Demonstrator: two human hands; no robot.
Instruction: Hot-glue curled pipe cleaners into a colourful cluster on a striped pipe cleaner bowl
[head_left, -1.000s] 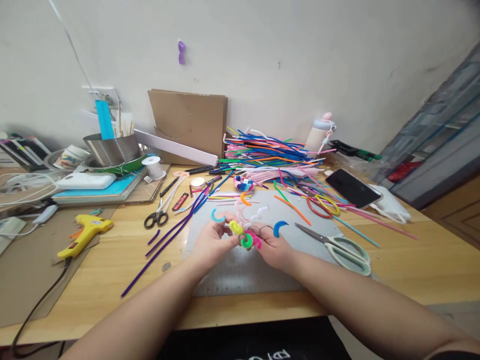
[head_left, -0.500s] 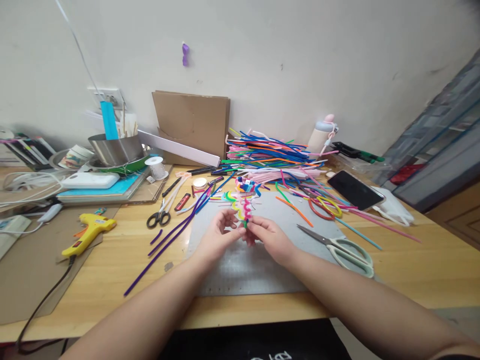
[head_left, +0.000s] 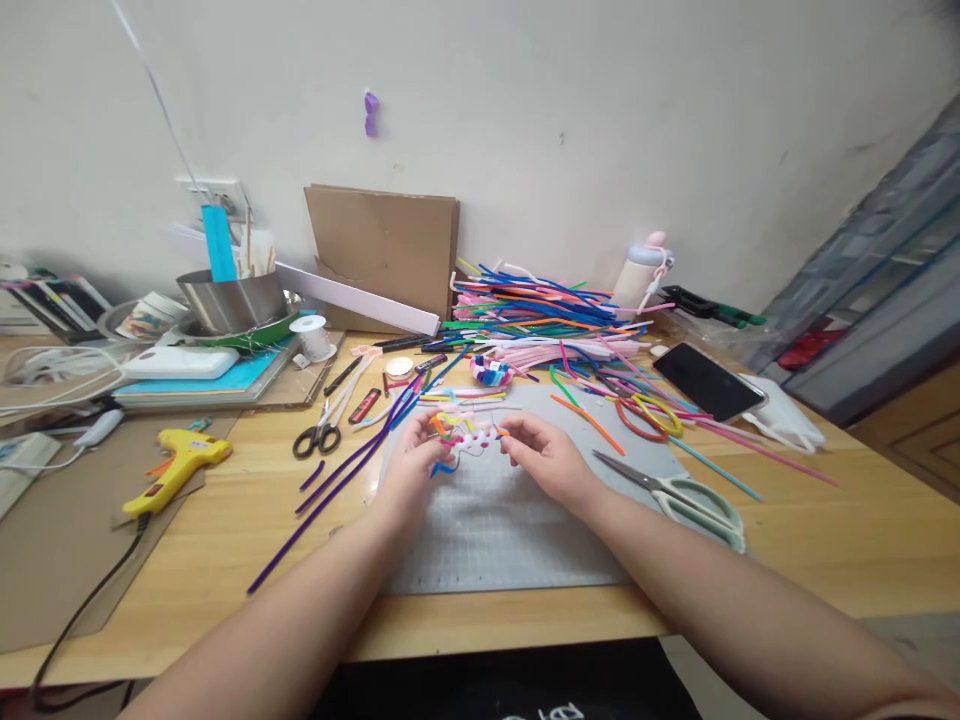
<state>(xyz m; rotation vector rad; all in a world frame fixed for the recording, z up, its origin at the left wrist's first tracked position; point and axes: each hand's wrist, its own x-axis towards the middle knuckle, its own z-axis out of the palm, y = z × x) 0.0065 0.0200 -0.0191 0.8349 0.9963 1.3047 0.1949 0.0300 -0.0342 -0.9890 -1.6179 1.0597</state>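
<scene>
Over the grey mat (head_left: 517,545), my left hand (head_left: 414,462) is closed on one end of a multicoloured pipe-cleaner piece (head_left: 474,440), with white, pink, yellow, orange and blue wavy strands. My right hand (head_left: 541,455) pinches its other end between thumb and fingers. The strands span the gap between both hands; fine detail is blurred. Just beyond lies a striped coil of pipe cleaners (head_left: 491,371) in blue, white and pink. Scissors with pale green handles (head_left: 701,510) rest to the right of my right hand.
A large heap of pipe cleaners (head_left: 544,315) fills the back. Purple pipe cleaners (head_left: 322,510), black-handled scissors (head_left: 316,438) and a yellow glue gun (head_left: 176,468) lie left. A phone (head_left: 711,382) and bottle (head_left: 641,275) are right. Cardboard (head_left: 386,255) leans on the wall.
The pipe-cleaner piece has turned from upright to roughly sideways. My hands have moved apart, the left one leftward and the right one slightly rightward, with the piece stretched between them.
</scene>
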